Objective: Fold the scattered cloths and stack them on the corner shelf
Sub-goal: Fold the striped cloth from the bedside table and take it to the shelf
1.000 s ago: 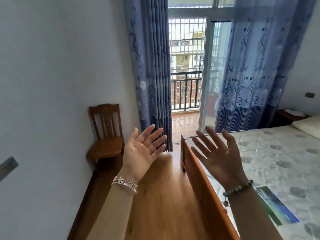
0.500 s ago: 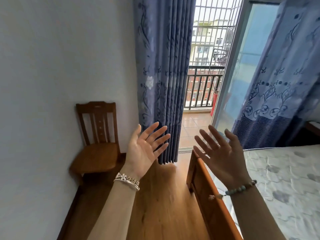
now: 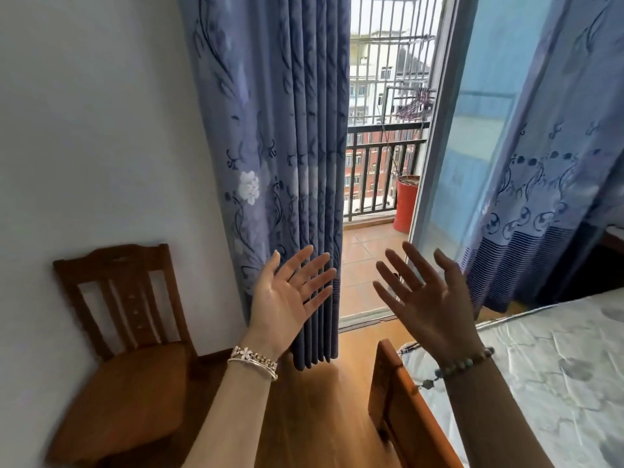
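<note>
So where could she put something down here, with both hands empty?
Bare spots: the wooden chair seat by the wall, the floor strip between chair and bed frame, and the mattress. Left hand is close before the curtain.

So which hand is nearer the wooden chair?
Left. The left hand is raised open just right of the chair, before the curtain; the right hand is farther right, above the bed frame.
</note>
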Demonstrator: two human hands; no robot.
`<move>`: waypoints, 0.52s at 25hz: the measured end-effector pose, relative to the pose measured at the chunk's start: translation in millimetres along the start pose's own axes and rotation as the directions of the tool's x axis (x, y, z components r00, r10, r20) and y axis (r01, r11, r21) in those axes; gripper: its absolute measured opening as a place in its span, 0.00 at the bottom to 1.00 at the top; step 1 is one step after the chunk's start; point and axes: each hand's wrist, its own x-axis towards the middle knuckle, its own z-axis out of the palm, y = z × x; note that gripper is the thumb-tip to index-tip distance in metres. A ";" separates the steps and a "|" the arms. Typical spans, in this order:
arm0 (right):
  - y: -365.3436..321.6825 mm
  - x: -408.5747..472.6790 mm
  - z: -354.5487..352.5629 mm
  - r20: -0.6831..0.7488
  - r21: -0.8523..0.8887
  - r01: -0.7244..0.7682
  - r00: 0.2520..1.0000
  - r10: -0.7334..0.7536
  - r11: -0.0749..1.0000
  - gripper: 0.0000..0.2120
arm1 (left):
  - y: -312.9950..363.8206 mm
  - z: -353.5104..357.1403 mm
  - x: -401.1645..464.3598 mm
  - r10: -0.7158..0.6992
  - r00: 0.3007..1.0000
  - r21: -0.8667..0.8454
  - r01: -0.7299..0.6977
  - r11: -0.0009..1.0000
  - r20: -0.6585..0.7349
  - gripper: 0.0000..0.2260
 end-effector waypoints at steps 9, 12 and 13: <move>-69.5 249.1 -20.9 -0.079 0.009 0.076 0.994 -0.075 0.997 0.20 | 15.5 15.6 283.2 -0.064 0.995 -0.002 0.064 0.998 0.075 0.22; -90.7 324.1 -45.1 -0.162 0.000 0.131 0.978 -0.129 0.991 0.18 | 1.8 23.8 381.9 -0.133 0.986 0.016 0.132 0.991 0.097 0.21; -99.9 350.2 -52.8 -0.180 -0.004 0.154 0.972 -0.152 0.988 0.18 | -2.7 27.3 417.0 -0.160 0.980 0.028 0.158 0.987 0.122 0.21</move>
